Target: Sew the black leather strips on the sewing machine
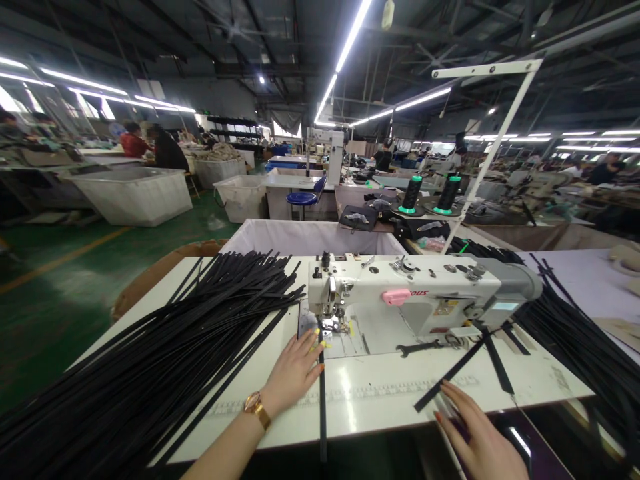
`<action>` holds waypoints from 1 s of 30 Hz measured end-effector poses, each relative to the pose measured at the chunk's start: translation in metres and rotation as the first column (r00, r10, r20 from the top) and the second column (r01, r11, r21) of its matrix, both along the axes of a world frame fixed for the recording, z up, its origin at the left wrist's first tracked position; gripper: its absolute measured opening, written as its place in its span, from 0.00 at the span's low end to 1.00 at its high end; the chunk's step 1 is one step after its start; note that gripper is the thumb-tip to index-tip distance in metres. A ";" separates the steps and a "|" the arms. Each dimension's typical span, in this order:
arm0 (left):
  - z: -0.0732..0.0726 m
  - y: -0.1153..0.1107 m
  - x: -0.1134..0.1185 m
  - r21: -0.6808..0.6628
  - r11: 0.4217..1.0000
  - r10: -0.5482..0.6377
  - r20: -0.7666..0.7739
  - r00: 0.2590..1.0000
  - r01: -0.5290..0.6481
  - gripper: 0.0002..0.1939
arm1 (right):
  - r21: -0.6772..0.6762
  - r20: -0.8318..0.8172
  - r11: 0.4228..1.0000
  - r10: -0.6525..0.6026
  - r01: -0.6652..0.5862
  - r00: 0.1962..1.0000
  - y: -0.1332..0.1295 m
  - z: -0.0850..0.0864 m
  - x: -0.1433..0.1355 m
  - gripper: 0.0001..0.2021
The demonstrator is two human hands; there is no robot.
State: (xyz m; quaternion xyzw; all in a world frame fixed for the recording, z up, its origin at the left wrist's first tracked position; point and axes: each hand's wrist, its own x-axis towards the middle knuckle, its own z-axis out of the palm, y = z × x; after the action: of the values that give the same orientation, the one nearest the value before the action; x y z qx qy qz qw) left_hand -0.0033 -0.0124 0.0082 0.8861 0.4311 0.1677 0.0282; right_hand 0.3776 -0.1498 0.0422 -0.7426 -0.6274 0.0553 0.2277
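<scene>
My left hand (296, 367), with a gold watch on its wrist, lies flat with fingers stretched out beside the presser foot (333, 325) of a white sewing machine (410, 287). Its fingertips touch a narrow black strap (323, 413) that runs from the foot down over the table's front edge. My right hand (475, 427) is at the front edge on the right, thumb and fingers apart. Its index fingertip is at another black strap (427, 398), which slants across the tabletop. A blurred, shiny patch shows between thumb and index finger; I cannot make it out.
A big pile of black straps (200, 333) covers the table's left side; more straps (585, 340) lie at the right. A wrench (420, 347) rests by the machine's base. Behind stand two black thread cones (411, 193), a thread stand (500, 143) and a white bin (300, 233).
</scene>
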 end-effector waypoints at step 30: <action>-0.003 0.004 0.000 0.015 1.000 0.008 0.026 1.000 -0.008 0.23 | 0.180 0.456 0.931 0.207 -0.318 0.865 -0.028 -0.061 0.036 0.33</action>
State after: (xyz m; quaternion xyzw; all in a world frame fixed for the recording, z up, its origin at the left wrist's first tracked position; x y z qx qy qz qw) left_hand -0.0032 -0.0082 0.0050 0.8823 0.4331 0.1823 0.0263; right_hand 0.4132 -0.1783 -0.0187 -0.6086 -0.7598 -0.1581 0.1654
